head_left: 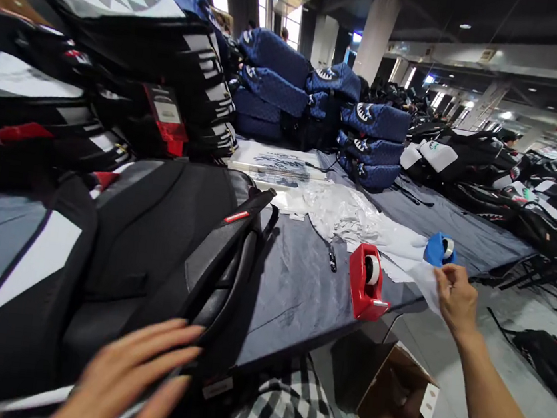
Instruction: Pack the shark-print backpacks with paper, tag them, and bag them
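At the upper left of the frame rose a stack of black bags point(140, 52) with red tags. Below it, a black backpack point(156, 222) lay across the left and left-centre, straps uppermost. The left hand point(131, 373), blurred at the lower left, was ungripped, its fingers extended over the backpack's near edge; whether they touched it could not be told. Navy bags point(274, 91) stood piled at upper centre. Crumpled clear plastic point(343, 210) lay right of centre, beyond a red tape dispenser point(366, 298). An open cardboard box point(397, 383) occupied the lower right. Farther right, the right hand point(458, 300) pinched a white sheet point(425, 283) between thumb and fingers, just below a blue tape dispenser point(435, 249).
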Demonstrator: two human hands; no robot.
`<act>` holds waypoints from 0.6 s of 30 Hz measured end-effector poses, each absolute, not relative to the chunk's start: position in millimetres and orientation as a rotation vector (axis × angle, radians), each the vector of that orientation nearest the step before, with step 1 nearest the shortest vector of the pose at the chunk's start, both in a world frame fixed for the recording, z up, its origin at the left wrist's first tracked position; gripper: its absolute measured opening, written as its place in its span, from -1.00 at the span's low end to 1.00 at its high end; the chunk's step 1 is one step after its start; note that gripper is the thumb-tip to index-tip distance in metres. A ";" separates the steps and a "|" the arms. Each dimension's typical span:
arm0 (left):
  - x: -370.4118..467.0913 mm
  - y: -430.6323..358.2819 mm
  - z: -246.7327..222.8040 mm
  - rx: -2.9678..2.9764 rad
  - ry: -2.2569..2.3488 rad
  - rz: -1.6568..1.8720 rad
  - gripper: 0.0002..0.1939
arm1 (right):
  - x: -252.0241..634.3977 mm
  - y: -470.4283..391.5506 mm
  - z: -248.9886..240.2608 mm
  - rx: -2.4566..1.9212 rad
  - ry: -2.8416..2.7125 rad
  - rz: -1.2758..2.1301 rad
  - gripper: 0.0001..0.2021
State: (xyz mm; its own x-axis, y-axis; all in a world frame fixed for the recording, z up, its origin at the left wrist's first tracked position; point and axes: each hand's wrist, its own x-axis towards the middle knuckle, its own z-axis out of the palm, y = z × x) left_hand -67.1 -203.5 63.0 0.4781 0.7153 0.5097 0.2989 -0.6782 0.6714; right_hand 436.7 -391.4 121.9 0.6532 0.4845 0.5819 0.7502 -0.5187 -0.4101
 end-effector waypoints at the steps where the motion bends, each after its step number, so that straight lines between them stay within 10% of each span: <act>1: -43.7 -218.6 61.8 2.190 0.673 0.960 -0.61 | 408.0 -391.7 129.9 -2.224 -1.096 -0.376 -0.55; 6: 69.4 -282.2 35.4 1.658 0.381 0.605 0.06 | 274.5 -358.9 130.4 -1.861 -1.637 0.841 -0.69; 11: 71.6 -289.5 7.5 1.184 0.549 0.617 -0.52 | 246.8 -326.6 99.5 -1.751 -1.559 1.136 -0.53; 18: 14.5 -287.5 -4.7 1.156 0.721 0.891 -0.53 | 214.5 -293.9 54.6 -1.606 -1.066 1.332 -0.42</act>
